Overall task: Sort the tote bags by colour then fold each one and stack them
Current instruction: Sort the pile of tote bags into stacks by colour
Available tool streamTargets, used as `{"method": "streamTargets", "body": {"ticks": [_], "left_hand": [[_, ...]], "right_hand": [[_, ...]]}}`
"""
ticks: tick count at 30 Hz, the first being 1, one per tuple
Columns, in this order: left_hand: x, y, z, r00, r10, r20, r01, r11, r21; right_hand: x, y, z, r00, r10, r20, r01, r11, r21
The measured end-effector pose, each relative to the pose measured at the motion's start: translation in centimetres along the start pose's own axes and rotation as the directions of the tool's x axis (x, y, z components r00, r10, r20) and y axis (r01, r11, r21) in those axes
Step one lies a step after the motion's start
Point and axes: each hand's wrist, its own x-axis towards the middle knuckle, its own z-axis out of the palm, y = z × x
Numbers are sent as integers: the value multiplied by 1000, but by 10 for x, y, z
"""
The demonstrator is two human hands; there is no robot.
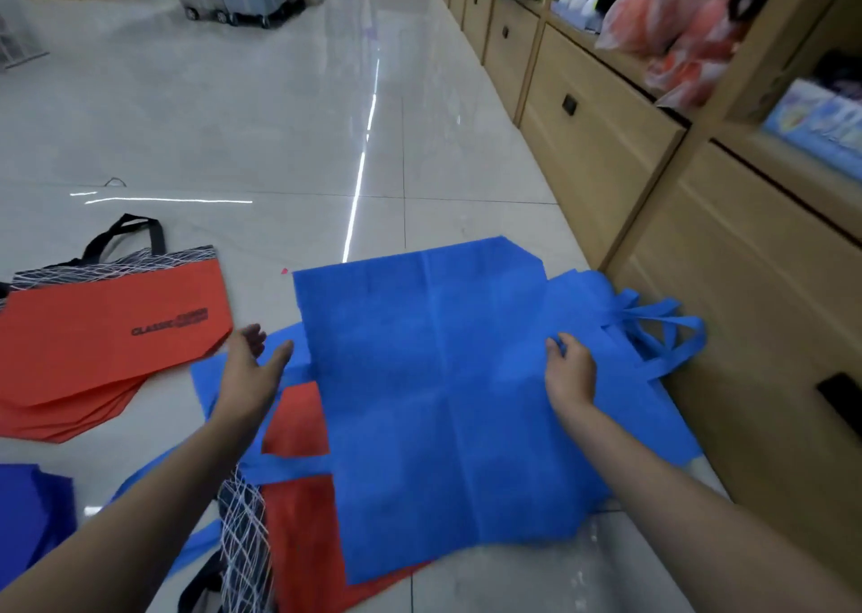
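Blue tote bag (443, 379) pinched by my right hand (571, 370), left hand (254, 360) spread empty just beside it; one-handed pulling could skew it

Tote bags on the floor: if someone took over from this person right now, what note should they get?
Left hand: open, holding nothing, beside the left edge of the top blue tote bag.
Right hand: fingers curled in a grip on that bag's right side; the bag lies spread flat.
Done: a stack of orange tote bags lies apart on the left, apparently not folded.
Left: more blue bags and orange bags lie mixed under the top one. Finish sorting, then fold and stack.
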Motion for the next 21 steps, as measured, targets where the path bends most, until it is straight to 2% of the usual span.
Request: {"method": "streamTargets", "body": {"ticks": [4, 6, 8, 11, 12, 14, 17, 19, 21], "left_hand": [[-6, 11, 9, 959, -3, 283, -25, 995, 98], [-8, 20, 9, 943, 40, 330, -89, 987, 134], [-11, 34, 8, 940, 76, 332, -126, 983, 132], [-14, 49, 10, 935, 102, 339, -154, 980, 128], [-16, 50, 11, 929, 104, 355, -164, 976, 142], [-19, 44, 14, 913, 103, 395, -187, 965, 181], [-25, 27, 13, 896, 84, 435, -207, 948, 243], [-28, 11, 9, 896, 69, 438, -199, 945, 259], [-29, -5, 4, 899, 46, 436, -182, 944, 276]], "right_hand": [[48, -37, -55, 974, -151, -166, 137, 986, -93], [63, -70, -81, 913, -293, -283, 245, 950, -195], [64, -108, -107, 826, -470, -312, 353, 862, -364], [41, -152, -120, 681, -698, -222, 504, 666, -549], [29, -157, -114, 643, -744, -178, 514, 593, -621], [-4, -151, -84, 654, -754, -62, 506, 497, -705], [-35, -114, -23, 761, -638, 119, 551, 538, -637], [-49, -89, 7, 826, -516, 227, 531, 575, -623], [-54, -62, 36, 853, -413, 319, 516, 578, -632]]}}
